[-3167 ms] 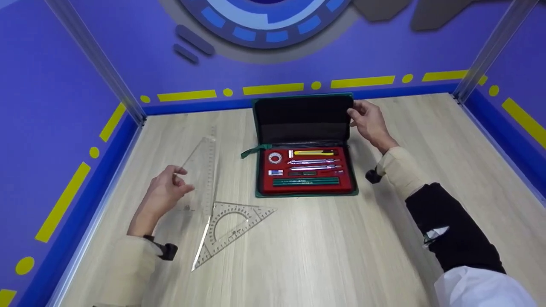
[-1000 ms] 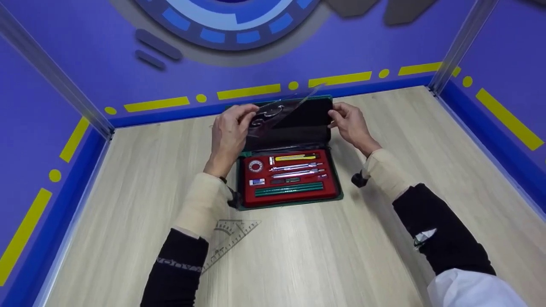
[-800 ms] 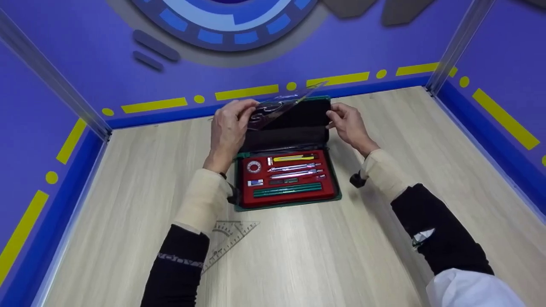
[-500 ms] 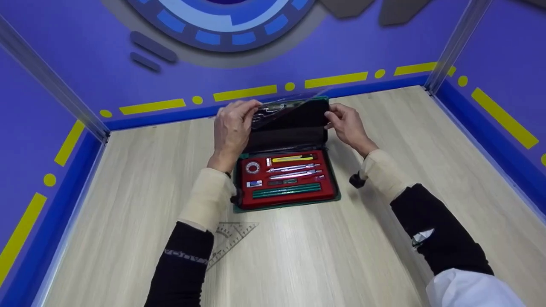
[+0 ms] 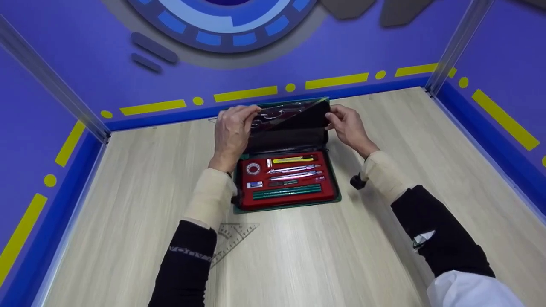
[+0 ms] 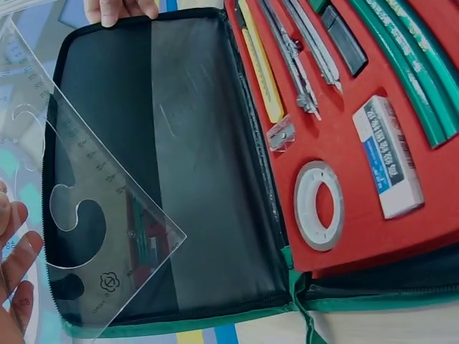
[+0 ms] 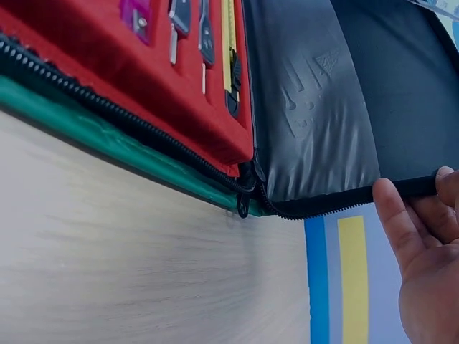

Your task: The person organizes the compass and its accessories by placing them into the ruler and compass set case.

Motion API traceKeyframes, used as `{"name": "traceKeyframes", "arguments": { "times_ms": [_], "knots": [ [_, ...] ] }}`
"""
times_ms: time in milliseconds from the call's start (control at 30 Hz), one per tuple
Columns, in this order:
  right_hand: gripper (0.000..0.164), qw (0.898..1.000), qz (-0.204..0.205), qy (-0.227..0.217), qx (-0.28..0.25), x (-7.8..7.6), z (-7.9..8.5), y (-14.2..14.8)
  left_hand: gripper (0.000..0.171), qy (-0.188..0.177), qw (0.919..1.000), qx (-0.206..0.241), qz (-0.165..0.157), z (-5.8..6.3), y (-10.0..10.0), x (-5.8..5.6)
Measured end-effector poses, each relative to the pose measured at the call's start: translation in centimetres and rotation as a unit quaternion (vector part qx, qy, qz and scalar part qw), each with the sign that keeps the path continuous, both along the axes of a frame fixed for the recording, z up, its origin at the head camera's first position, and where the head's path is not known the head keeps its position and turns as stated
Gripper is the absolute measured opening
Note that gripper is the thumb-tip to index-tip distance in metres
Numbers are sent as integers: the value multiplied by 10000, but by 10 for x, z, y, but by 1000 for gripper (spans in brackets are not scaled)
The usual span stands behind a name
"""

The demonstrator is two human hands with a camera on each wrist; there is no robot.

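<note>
A green zip case lies unfolded on the table, its black lid (image 5: 294, 138) raised at the back. My left hand (image 5: 232, 132) pinches a clear set square (image 6: 122, 193) with curved cutouts, held slanted in front of the lid. In the left wrist view, one corner of it overlaps the lid's dark pocket flap (image 6: 208, 158). At the lid's right edge, my right hand (image 5: 347, 123) grips the rim between thumb and fingers. The red tray (image 5: 264, 204) holds green pencils (image 5: 286, 192), two compasses (image 5: 294, 172), a yellow cutter (image 5: 293, 160), an eraser (image 5: 254, 184) and a white ring (image 5: 253, 169).
On the table in front of the case lies a second clear set square with a protractor scale (image 5: 234, 234), partly covered by my left sleeve. Blue panels with yellow marks (image 5: 245, 94) rise behind and at both sides of the table.
My left hand has brought the set square from the left of the table over to the lid. Within the last second its upper tip has come down to the lid's top edge.
</note>
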State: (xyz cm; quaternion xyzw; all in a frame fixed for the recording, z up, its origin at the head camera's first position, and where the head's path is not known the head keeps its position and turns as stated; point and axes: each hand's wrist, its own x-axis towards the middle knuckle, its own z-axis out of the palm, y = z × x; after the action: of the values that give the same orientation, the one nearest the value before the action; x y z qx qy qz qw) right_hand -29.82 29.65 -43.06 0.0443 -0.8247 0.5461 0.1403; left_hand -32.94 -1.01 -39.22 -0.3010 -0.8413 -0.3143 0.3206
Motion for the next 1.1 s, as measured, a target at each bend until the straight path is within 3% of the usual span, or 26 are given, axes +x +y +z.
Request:
{"name": "traceKeyframes", "arguments": {
  "times_ms": [133, 300, 433, 633, 1100],
  "knots": [
    [22, 10000, -48, 47, 34, -10, -13, 7, 21, 186, 9998, 71, -72, 3, 1, 0],
    [22, 9999, -29, 95, 101, -12, -15, 10, 22, 552, 9982, 217, -58, 3, 4, 0],
    [22, 9998, -134, 69, 155, -11, -14, 10, 21, 596, 9979, 232, -33, -1, 7, 0],
    [20, 9998, -205, 40, 46, -12, -14, 9, 20, 423, 9989, 169, -65, -8, 8, 0],
    [23, 9999, -16, 121, 6, -10, -18, 11, 20, -390, 9981, -445, 183, -3, 7, 1]
  ]
}}
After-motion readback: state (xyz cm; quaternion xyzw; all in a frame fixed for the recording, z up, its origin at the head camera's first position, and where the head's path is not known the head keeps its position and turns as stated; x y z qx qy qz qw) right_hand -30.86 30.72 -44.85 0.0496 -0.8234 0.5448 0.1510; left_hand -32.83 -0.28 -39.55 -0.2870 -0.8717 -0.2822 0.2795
